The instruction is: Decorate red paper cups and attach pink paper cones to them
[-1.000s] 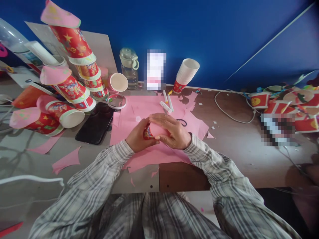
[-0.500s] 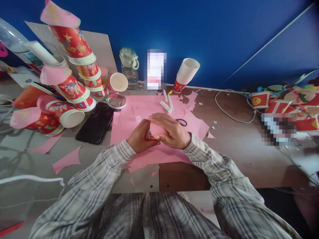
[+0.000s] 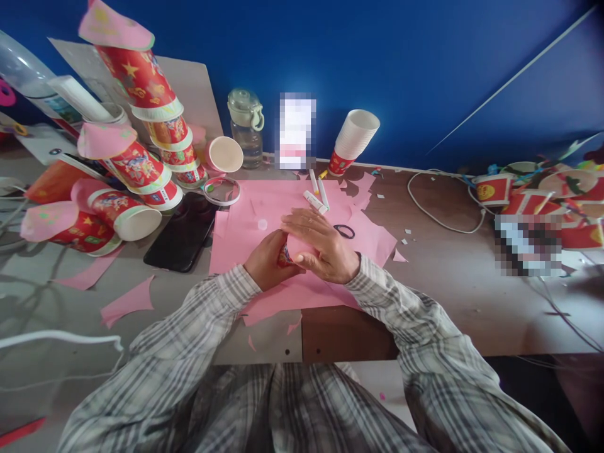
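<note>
Though mostly hidden (pink wrap shows), cup (image 3: 293, 246) clasped by left hand (image 3: 265, 263), right hand (image 3: 325, 246).

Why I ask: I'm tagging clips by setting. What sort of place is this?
Likely a craft worktable: pink paper sheets spread out, decorated red cups piled at left, scissors by the held cup.
</note>
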The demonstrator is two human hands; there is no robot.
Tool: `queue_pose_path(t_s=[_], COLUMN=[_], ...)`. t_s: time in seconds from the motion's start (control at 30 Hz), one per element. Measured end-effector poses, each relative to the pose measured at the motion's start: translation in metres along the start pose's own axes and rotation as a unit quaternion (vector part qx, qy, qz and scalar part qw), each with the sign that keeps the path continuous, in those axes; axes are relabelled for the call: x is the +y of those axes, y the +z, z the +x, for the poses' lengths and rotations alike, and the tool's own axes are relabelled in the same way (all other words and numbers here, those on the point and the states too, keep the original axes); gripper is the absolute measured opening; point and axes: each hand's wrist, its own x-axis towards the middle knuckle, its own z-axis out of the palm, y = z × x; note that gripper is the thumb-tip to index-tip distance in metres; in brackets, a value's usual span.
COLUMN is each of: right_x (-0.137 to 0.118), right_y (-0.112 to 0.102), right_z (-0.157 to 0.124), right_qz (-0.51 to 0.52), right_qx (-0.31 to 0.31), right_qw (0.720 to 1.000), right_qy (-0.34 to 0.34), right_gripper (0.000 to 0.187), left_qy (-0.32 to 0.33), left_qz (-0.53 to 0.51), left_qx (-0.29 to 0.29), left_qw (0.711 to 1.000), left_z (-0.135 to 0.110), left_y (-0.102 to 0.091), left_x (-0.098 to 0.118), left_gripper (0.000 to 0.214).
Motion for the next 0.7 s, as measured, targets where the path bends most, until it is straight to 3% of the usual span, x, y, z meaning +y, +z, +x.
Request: queue_pose_path(t_s=[0.1,0.33,0.47,0.7], right_x=[0.002,0.006,0.005,0.006], right_y=[0.002,0.008,0.009,0.014], right_z=[-0.002,-0.005,-0.006,-0.004], right_qz=[-0.001,0.003,0.005,0.024], right_qx=[-0.017,0.000,0.013,0.016], right_qw=[1.000,1.000,0.999,0.998], right_qy=[-0.001,-0.020,-0.047,-0.053], right_gripper=[0.079,0.067,0.061,0.063], left_qy=[0.016,0.008,0.037,0.032], left_qz=[0.005,0.028,0.030,0.013], left_qx=[0.002,-0.001,0.005,0.003], left_qw=[1.000,1.000,0.999,0.999], left_z=[-0.001,-0.002,-0.001,-0.002], left_y=[0.001,0.003,0.004,0.003], left_x=[-0.001,-0.001,-0.001,0.001], left_gripper=[0.060,0.059,0.059,0.064])
